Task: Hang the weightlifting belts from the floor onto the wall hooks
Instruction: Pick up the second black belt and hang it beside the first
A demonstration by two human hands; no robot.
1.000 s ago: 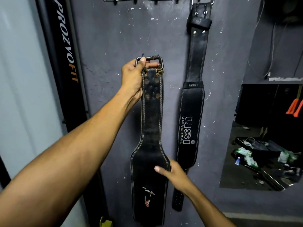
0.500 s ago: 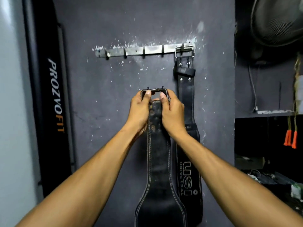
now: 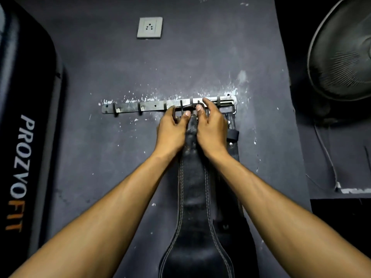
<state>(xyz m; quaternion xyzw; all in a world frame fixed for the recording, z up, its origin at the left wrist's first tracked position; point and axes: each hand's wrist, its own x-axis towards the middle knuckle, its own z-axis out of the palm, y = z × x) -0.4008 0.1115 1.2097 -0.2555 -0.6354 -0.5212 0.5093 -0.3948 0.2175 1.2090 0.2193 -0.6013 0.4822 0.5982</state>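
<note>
Dim room; soft light falls from behind me onto my forearms and the grey wall (image 3: 100,157). Corners sink into black. Wide-angle lens bends the edges, and the fan (image 3: 341,57) blurs slightly.

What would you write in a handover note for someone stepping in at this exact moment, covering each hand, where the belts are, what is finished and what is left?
Left hand: grip shut on the buckle of the stitched black belt, left side.
Right hand: grip shut on the same buckle, right side, fingertips at the hook rail.
Belts: the held belt hangs down between the forearms, its buckle raised level with the rail. A second belt already hangs from the rail's right end, mostly behind the right hand.
Done: one belt hung.
Left: seat the buckle on a hook (not clearly caught yet), let go, then check the floor, out of view, for more.
</note>
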